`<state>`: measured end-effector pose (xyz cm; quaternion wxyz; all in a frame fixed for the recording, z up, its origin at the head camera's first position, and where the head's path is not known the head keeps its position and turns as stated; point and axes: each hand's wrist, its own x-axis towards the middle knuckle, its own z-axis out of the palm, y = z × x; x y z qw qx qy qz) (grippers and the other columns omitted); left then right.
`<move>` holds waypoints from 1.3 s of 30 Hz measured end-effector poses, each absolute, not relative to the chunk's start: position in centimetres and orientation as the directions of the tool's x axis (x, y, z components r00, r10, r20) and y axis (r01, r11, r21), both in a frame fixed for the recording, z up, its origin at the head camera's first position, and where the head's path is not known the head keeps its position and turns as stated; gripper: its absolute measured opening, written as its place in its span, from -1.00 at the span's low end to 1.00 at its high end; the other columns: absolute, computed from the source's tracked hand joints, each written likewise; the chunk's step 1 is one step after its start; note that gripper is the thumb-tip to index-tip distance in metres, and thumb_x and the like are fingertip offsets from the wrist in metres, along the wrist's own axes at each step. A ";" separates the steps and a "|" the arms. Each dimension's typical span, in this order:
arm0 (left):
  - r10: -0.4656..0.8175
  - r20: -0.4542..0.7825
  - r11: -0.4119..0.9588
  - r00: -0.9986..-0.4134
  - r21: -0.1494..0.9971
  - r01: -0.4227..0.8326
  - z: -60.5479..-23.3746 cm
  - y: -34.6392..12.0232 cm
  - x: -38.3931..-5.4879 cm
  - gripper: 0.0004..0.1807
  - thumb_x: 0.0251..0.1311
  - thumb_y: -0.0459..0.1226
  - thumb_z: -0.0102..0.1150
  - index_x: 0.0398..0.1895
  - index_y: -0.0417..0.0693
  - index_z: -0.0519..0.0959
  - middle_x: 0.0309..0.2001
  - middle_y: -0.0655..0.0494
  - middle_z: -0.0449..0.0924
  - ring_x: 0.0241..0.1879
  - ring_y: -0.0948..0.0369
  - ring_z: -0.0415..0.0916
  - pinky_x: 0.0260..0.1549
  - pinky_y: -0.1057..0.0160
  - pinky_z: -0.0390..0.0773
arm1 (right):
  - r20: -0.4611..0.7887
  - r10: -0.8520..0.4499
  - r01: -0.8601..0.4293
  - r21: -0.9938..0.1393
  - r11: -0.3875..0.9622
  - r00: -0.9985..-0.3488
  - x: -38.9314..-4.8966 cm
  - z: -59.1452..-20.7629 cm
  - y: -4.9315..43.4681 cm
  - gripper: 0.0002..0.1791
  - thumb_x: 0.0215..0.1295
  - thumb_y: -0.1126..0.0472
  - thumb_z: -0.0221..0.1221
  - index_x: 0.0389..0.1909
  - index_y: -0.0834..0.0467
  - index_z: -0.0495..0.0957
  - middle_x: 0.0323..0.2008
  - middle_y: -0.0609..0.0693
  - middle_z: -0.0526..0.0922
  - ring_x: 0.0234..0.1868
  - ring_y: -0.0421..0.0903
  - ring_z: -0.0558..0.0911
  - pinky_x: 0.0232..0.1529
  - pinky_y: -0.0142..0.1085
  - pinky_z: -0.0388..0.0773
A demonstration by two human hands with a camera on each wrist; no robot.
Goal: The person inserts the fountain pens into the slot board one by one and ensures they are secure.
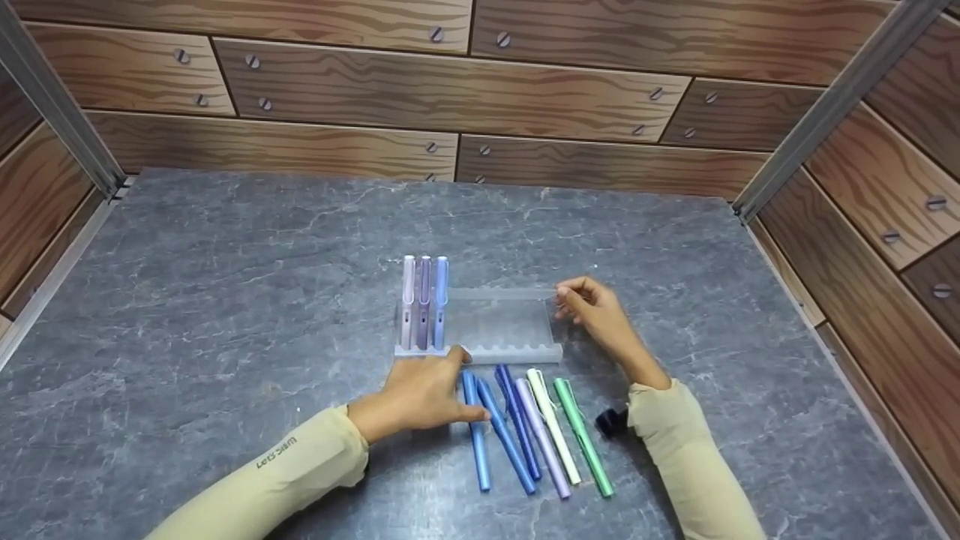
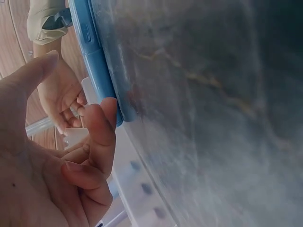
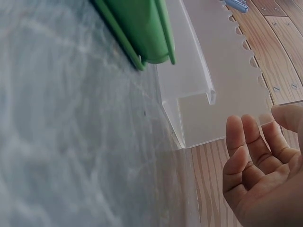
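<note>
A clear plastic pen stand holds three capped pens at its left end: a pale lilac pen, a purple pen and a light blue pen. My right hand pinches the stand's far right corner between thumb and fingertip. At the front ledge lies my left hand, its thumb spread out over a loose blue pen and its other fingers loosely bent. That pen shows just behind the fingers in the left wrist view; the hand does not grip it.
Beside the blue pen lie a second blue pen, a dark blue pen, a lilac pen, a white pen and a green pen. Wood-patterned panels border the grey marbled table.
</note>
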<state>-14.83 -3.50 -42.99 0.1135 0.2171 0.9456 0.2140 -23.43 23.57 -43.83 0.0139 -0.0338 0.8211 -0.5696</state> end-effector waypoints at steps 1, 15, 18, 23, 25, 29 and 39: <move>0.456 -0.136 0.818 -0.879 0.455 0.354 -43.0 -3.5 -14.8 -0.13 -0.27 0.29 0.28 0.09 0.00 0.40 -0.56 0.21 0.47 -0.60 0.24 0.37 -0.63 0.28 0.33 | 0.012 -0.075 -0.038 -0.936 0.350 -0.997 -23.4 -43.8 23.6 -0.65 0.31 0.17 0.06 -0.08 0.39 0.43 -0.42 -0.10 0.62 -0.46 -0.28 0.61 -0.41 -0.36 0.47; 0.456 -0.196 0.845 -0.868 0.402 0.353 -43.0 -2.9 -14.8 -0.21 -0.28 0.26 0.31 -0.06 -0.07 0.45 -0.56 0.19 0.44 -0.57 0.21 0.37 -0.62 0.27 0.31 | -0.002 -0.071 -0.022 -0.941 0.337 -0.997 -23.4 -43.9 23.4 -0.68 0.31 0.17 0.06 -0.10 0.37 0.44 -0.44 -0.12 0.61 -0.47 -0.26 0.61 -0.41 -0.37 0.46; 0.453 -0.204 0.848 -0.868 0.399 0.349 -43.0 -2.8 -14.8 -0.22 -0.29 0.25 0.33 -0.07 -0.09 0.45 -0.57 0.19 0.43 -0.58 0.20 0.37 -0.63 0.27 0.30 | 0.008 -0.077 -0.034 -0.940 0.340 -0.997 -23.4 -43.9 23.5 -0.69 0.31 0.17 0.05 -0.10 0.36 0.44 -0.44 -0.12 0.61 -0.47 -0.26 0.62 -0.42 -0.37 0.46; 0.447 -0.195 0.857 -0.873 0.372 0.356 -43.0 -2.4 -14.8 -0.26 -0.28 0.23 0.33 -0.13 -0.09 0.46 -0.58 0.17 0.43 -0.58 0.20 0.36 -0.63 0.26 0.30 | 0.016 -0.079 -0.042 -0.939 0.341 -0.997 -23.5 -44.0 23.6 -0.70 0.31 0.18 0.04 -0.10 0.35 0.45 -0.42 -0.07 0.61 -0.46 -0.25 0.62 -0.42 -0.37 0.46; 0.442 -0.189 0.861 -0.877 0.363 0.355 -43.0 -2.3 -14.8 -0.29 -0.27 0.22 0.34 -0.15 -0.09 0.47 -0.58 0.16 0.44 -0.57 0.20 0.37 -0.63 0.25 0.30 | 0.013 -0.079 -0.039 -0.938 0.344 -0.997 -23.5 -44.0 23.7 -0.71 0.31 0.18 0.05 -0.10 0.33 0.45 -0.41 -0.06 0.61 -0.46 -0.25 0.62 -0.42 -0.36 0.47; 0.425 -0.182 0.870 -0.886 0.351 0.345 -43.2 -2.0 -14.7 -0.34 -0.28 0.20 0.35 -0.23 -0.08 0.46 -0.56 0.13 0.47 -0.54 0.17 0.41 -0.61 0.23 0.31 | 0.015 -0.079 -0.041 -0.935 0.352 -0.997 -23.5 -44.0 23.7 -0.72 0.31 0.17 0.05 -0.12 0.31 0.46 -0.42 -0.07 0.61 -0.47 -0.25 0.62 -0.40 -0.35 0.47; 0.404 -0.193 0.868 -0.894 0.388 0.309 -43.2 -1.9 -14.7 -0.32 -0.28 0.09 0.40 -0.09 -0.08 0.45 -0.40 0.06 0.59 -0.41 0.09 0.52 -0.56 0.16 0.36 | 0.013 -0.074 -0.038 -0.939 0.342 -0.997 -23.6 -43.9 23.6 -0.73 0.31 0.18 0.07 -0.14 0.32 0.46 -0.43 -0.11 0.60 -0.47 -0.24 0.62 -0.38 -0.36 0.46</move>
